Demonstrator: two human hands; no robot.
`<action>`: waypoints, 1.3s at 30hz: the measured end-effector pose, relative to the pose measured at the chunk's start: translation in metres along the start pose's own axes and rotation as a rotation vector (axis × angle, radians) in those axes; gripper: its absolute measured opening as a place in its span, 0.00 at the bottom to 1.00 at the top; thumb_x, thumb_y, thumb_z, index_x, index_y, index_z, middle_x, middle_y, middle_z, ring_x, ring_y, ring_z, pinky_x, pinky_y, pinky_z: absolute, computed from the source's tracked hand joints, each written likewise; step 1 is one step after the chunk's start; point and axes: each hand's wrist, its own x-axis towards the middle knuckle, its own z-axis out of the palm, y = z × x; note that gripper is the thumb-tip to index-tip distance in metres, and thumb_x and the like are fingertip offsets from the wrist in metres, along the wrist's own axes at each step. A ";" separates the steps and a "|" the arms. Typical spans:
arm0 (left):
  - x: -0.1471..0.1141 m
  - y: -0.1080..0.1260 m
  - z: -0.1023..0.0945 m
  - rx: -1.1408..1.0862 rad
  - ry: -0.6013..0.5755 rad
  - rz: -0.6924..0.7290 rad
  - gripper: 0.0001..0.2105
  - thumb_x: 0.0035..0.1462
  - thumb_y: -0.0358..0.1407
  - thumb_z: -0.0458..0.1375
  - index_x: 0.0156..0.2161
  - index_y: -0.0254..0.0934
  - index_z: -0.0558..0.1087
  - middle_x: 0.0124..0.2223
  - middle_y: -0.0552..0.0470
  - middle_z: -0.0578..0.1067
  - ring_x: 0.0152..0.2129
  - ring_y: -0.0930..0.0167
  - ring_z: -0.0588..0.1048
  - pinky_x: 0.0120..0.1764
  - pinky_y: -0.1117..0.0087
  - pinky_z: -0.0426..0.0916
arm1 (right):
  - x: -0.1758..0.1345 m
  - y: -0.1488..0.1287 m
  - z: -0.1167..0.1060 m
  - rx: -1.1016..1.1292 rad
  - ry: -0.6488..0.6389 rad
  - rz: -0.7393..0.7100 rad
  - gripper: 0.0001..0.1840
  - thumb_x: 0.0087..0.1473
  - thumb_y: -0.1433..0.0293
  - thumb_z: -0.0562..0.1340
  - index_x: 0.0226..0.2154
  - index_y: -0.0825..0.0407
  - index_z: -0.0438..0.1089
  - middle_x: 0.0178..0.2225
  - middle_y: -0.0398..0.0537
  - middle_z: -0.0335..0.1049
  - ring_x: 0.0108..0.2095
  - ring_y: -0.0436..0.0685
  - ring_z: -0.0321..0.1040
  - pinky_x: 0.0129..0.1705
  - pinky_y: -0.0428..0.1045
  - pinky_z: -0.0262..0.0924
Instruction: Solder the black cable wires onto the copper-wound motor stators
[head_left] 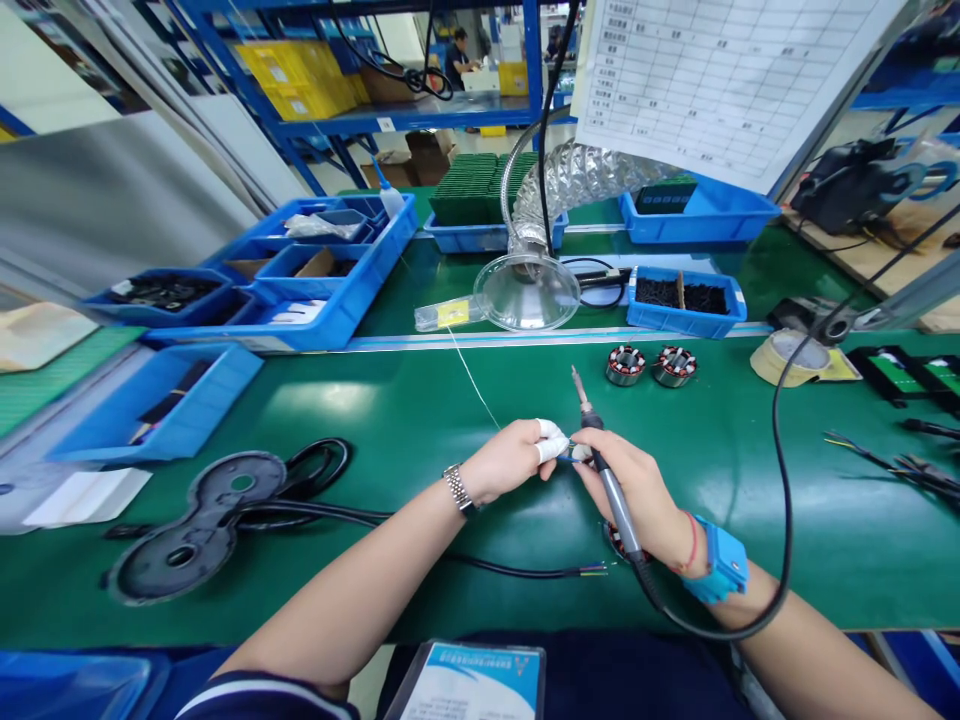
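My right hand [634, 490] is closed around a soldering iron [616, 500], whose tip points up and away from me. Its thumb and fingertips also reach a small piece with a thin blue wire [571, 459]. White finger cots cover fingertips of my left hand [517, 458], which is closed in a pinch on the same wire. A strand of solder wire [474, 380] runs from a clear tube with a yellow label [450, 314] to behind my left hand. Partly hidden under my right hand lies a wound stator coil [616, 540]. A black cable [525, 572] with bare coloured ends passes below my left wrist.
Two stator coils [626, 366] stand beyond the iron. A fume funnel [527, 292] on a foil duct hangs at the back. Left are a grey figure-eight housing [199, 520] and blue bins [161, 405]. Tape [791, 357] lies right. The iron's cord [784, 480] loops over my right forearm.
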 end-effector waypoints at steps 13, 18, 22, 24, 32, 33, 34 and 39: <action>-0.002 -0.004 0.002 -0.170 -0.022 -0.034 0.12 0.54 0.40 0.51 0.27 0.32 0.66 0.19 0.56 0.65 0.14 0.80 0.55 0.18 0.77 0.49 | 0.006 -0.006 0.000 -0.013 0.068 -0.067 0.15 0.52 0.77 0.54 0.44 0.50 0.60 0.32 0.47 0.67 0.30 0.50 0.63 0.33 0.47 0.62; -0.015 0.000 -0.020 -0.115 -0.172 0.047 0.14 0.56 0.38 0.50 0.44 0.32 0.66 0.37 0.47 0.73 0.27 0.74 0.69 0.33 0.72 0.64 | 0.005 -0.004 -0.005 0.038 0.096 0.058 0.14 0.51 0.75 0.56 0.42 0.50 0.61 0.31 0.45 0.67 0.29 0.48 0.65 0.32 0.44 0.62; -0.029 0.002 -0.023 0.194 0.174 0.066 0.10 0.56 0.38 0.50 0.39 0.35 0.69 0.38 0.48 0.74 0.33 0.69 0.71 0.39 0.68 0.64 | 0.005 -0.001 -0.005 0.228 0.108 0.233 0.17 0.49 0.74 0.57 0.43 0.49 0.60 0.31 0.42 0.69 0.27 0.47 0.66 0.32 0.42 0.62; -0.032 0.001 -0.013 0.189 0.304 0.084 0.09 0.56 0.38 0.50 0.34 0.35 0.69 0.38 0.49 0.75 0.34 0.69 0.72 0.39 0.68 0.64 | 0.005 -0.001 -0.004 0.303 0.115 0.302 0.18 0.47 0.75 0.58 0.43 0.49 0.59 0.29 0.41 0.69 0.26 0.47 0.66 0.31 0.42 0.62; -0.019 -0.003 0.022 -0.011 0.319 0.202 0.04 0.51 0.33 0.56 0.30 0.34 0.71 0.40 0.49 0.71 0.35 0.71 0.70 0.39 0.71 0.65 | 0.004 -0.002 0.000 0.425 0.114 0.385 0.20 0.45 0.75 0.60 0.43 0.50 0.59 0.29 0.41 0.67 0.25 0.47 0.65 0.27 0.42 0.61; -0.019 -0.003 0.021 0.010 0.302 0.202 0.04 0.51 0.33 0.56 0.29 0.34 0.71 0.39 0.49 0.71 0.35 0.71 0.70 0.38 0.71 0.65 | 0.003 -0.002 0.000 0.415 0.117 0.375 0.20 0.45 0.75 0.60 0.43 0.49 0.59 0.29 0.41 0.67 0.25 0.46 0.64 0.27 0.42 0.61; -0.020 -0.002 0.019 0.033 0.287 0.206 0.04 0.52 0.33 0.56 0.29 0.34 0.71 0.38 0.50 0.71 0.34 0.71 0.70 0.38 0.72 0.65 | 0.003 -0.001 0.000 0.403 0.116 0.359 0.20 0.45 0.75 0.60 0.43 0.49 0.59 0.29 0.41 0.67 0.25 0.46 0.64 0.27 0.42 0.61; -0.024 0.003 0.013 0.217 0.250 0.315 0.06 0.54 0.33 0.53 0.32 0.35 0.72 0.35 0.50 0.72 0.32 0.72 0.70 0.38 0.72 0.64 | 0.001 0.000 -0.003 0.378 0.097 0.253 0.19 0.46 0.76 0.60 0.43 0.49 0.60 0.30 0.42 0.68 0.27 0.48 0.66 0.32 0.44 0.63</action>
